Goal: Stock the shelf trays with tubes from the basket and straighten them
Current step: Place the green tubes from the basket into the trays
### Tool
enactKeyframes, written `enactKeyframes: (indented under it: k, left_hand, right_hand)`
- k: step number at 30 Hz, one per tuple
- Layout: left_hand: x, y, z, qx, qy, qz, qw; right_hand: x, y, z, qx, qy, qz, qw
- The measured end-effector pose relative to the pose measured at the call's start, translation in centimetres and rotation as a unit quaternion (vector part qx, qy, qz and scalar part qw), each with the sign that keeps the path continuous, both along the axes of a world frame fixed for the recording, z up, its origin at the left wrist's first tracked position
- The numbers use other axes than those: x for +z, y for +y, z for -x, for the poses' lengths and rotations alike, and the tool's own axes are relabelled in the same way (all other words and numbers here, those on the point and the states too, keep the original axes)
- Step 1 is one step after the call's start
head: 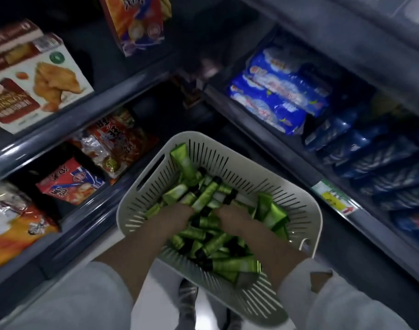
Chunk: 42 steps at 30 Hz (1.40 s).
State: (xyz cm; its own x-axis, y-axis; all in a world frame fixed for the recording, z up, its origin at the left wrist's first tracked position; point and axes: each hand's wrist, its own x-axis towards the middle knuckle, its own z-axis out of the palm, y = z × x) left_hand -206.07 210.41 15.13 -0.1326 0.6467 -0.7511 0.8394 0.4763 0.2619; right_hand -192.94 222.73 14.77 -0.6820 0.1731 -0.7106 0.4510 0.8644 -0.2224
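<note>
Dark shelf trays (84, 225) flank the scene, with red snack bags (72, 182) on the left and blue packs (275, 91) on the right. Between them sits a white slotted basket (227, 141) heaped with green black-capped tubes (218, 244). The left hand (177, 214) and right hand (234, 219) dig into the pile, near each other. Their fingers are buried among the tubes, so I cannot tell whether either grasps any.

A: Hands?
B: L hand (177, 214) and R hand (232, 219) both reach fwd and down, close together, backs up.
A: Grip?
B: Can't tell, fingers out of sight on both. Bare forearms (144, 253), pale sleeves (84, 294) pushed up the arms.
</note>
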Motion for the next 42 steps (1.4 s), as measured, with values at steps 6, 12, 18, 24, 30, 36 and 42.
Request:
enactKeyframes:
  k: [6,12,18,24,30,36,42]
  left_hand:
    - [-1.5,0.4,-0.8,-0.108,0.059,0.092,0.988]
    - [-0.5,0.4,-0.5,-0.17,0.105,0.109,0.974]
    - [2.4,0.0,0.6,-0.084,0.055,0.08,0.992]
    - [6.9,1.5,1.6,0.037,0.023,-0.035,0.998]
    - [14.6,4.3,1.2,0.14,0.024,-0.26,0.955]
    - [23.4,8.8,-2.3,0.227,-0.012,-0.422,0.878]
    - [30.8,13.5,-6.6,0.197,-0.103,-0.56,0.798]
  right_hand:
    - [-2.9,-0.7,-0.1,-0.017,0.009,-0.047,0.999]
    - [-2.6,-0.3,0.1,-0.02,-0.059,-0.109,0.992]
    - [-0.1,0.0,-0.6,-0.055,0.002,-0.073,0.996]
    - [5.7,1.5,-1.0,-0.151,0.083,-0.025,0.985]
    - [14.4,3.9,-2.5,-0.288,0.224,-0.04,0.93]
    - [23.7,6.4,-5.0,-0.384,0.397,-0.085,0.83]
    - [32.7,9.0,-9.8,-0.405,0.539,-0.116,0.73]
